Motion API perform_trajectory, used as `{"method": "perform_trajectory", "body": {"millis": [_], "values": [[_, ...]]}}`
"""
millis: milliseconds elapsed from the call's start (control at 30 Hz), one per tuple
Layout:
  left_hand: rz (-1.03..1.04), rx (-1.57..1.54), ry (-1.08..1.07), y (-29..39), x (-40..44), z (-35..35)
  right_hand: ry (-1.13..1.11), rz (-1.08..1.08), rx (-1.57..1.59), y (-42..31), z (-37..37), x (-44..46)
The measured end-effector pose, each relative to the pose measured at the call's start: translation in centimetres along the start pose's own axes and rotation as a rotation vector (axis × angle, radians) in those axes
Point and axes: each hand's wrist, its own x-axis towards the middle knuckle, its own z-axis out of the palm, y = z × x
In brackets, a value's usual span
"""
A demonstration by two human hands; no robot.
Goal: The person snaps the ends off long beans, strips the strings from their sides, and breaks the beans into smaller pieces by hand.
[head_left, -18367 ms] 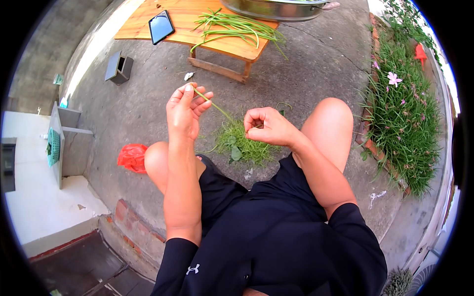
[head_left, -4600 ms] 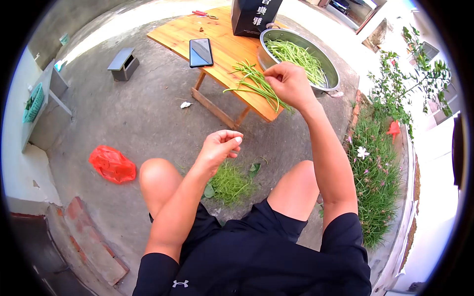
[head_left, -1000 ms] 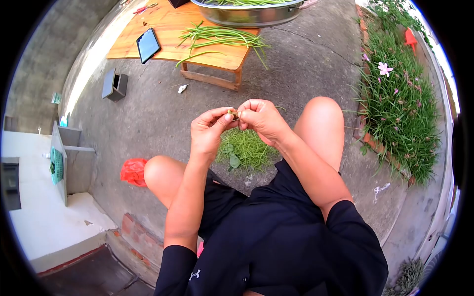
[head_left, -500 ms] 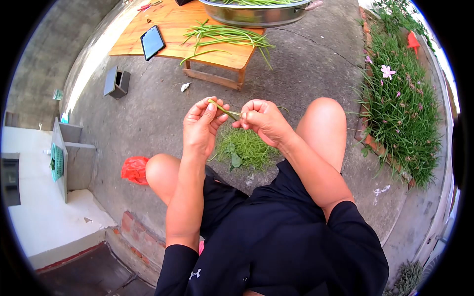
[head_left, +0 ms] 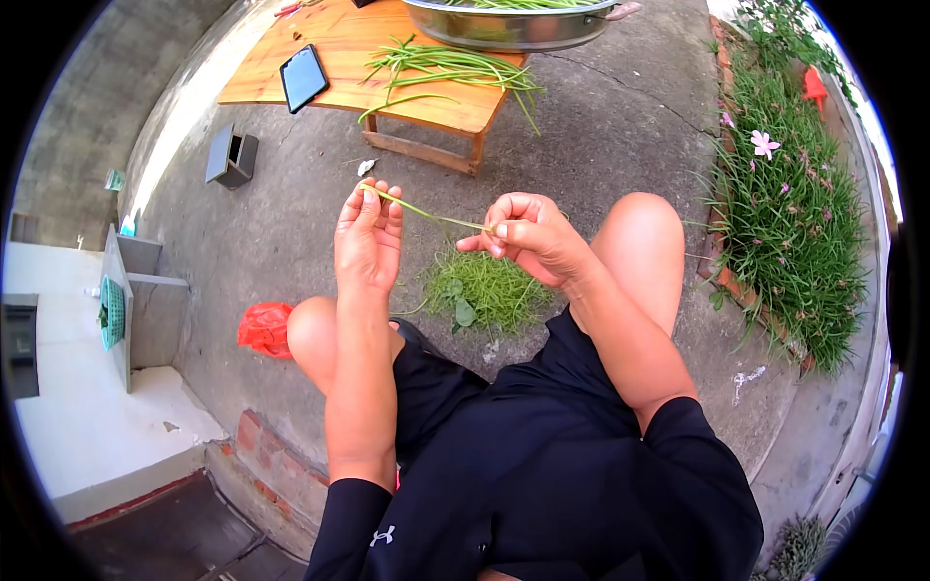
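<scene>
A thin green stem (head_left: 431,215) stretches between my two hands. My left hand (head_left: 369,235) pinches one end between thumb and fingers, palm turned up. At the other end my right hand (head_left: 531,235) pinches a thin strand of it with thumb and forefinger. Below them, on the concrete between my feet, lies a heap of fine green trimmings (head_left: 494,290) with a few leaves. More long green stems (head_left: 446,68) are spread on the wooden table (head_left: 252,82), some hanging over its edge. A metal basin (head_left: 513,29) holding green stems is at the table's right.
A phone (head_left: 304,77) lies on the table. A small grey box (head_left: 232,157) stands on the ground at the left, and a red plastic bag (head_left: 264,329) is beside my left knee. Grass with pink flowers (head_left: 794,223) grows along the right, behind a brick edging.
My hands have moved apart from their close position, the left one up and left, the right one slightly right. More of the stem now shows, stretched between them.
</scene>
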Motion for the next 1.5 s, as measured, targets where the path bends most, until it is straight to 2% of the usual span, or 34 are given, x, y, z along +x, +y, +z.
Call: {"method": "perform_trajectory", "body": {"millis": [333, 433, 533, 567, 700, 900, 1000, 1333, 1500], "values": [[0.028, 0.047, 0.046, 0.5, 0.4, -1.1, -0.152, -0.08, 0.08, -2.5, -0.7, -0.6], [-0.027, 0.079, 0.011, 0.4, 0.1, -0.5, -0.002, 0.052, -0.2, -2.9, -1.1, -0.8], [-0.12, 0.131, -0.044, 0.0, -0.5, 0.1, 0.141, 0.231, -0.732, -2.3, -1.2, -0.2], [-0.145, 0.157, -0.055, -0.2, -0.7, 0.5, 0.19, 0.215, -0.957, -1.8, -0.9, -0.2], [-0.21, 0.269, -0.113, -0.8, -1.5, 1.6, 0.207, -0.178, -1.199, 1.1, -1.3, -0.2], [-0.129, 0.496, -0.178, -2.4, -2.7, 2.6, 0.376, -0.108, -0.894, 0.9, 0.8, 0.4], [-0.095, 0.576, -0.215, -3.1, -3.1, 2.8, 0.369, -0.202, -0.77, 1.7, 0.2, 0.8], [0.154, 0.777, -0.223, -4.5, -3.7, 3.3, 0.355, -0.179, -0.738, 1.7, 0.5, 0.7], [0.412, 1.034, -0.254, -4.2, -3.9, 3.4, 0.347, -0.206, -0.772, 1.4, 0.6, 0.7]]}}
